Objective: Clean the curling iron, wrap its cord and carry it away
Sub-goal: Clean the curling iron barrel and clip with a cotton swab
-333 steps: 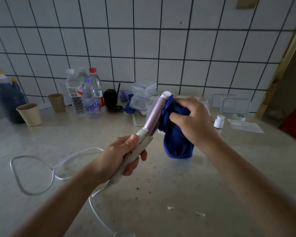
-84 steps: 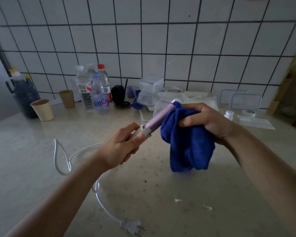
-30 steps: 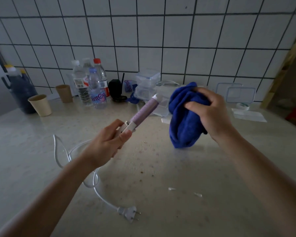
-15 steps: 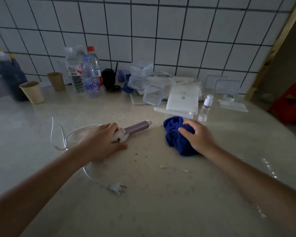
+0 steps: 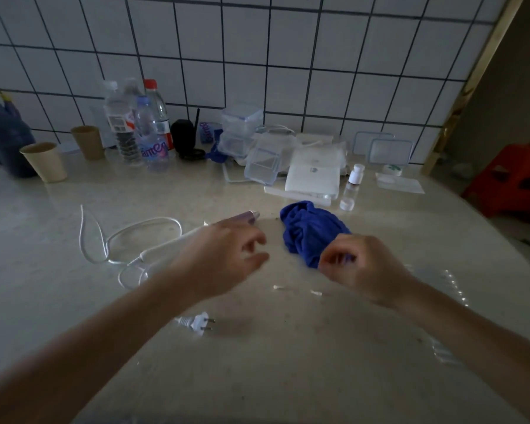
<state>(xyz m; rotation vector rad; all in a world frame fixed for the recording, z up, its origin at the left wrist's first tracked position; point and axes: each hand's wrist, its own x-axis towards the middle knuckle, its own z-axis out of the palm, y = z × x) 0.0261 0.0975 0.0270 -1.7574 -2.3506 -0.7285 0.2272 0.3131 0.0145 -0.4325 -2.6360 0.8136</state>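
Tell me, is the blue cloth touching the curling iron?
Apart. The head view shows bare countertop between the blue cloth and the tip of the curling iron.

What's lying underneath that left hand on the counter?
The curling iron: its purple tip pokes out past the left hand, and its white cord trails away. The hand covers its middle.

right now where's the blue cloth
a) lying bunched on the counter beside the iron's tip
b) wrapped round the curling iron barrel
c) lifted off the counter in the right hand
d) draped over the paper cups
A: the blue cloth lies bunched on the counter beside the tip of the curling iron, clear of the barrel, with the right hand only loosely curled at its near edge.
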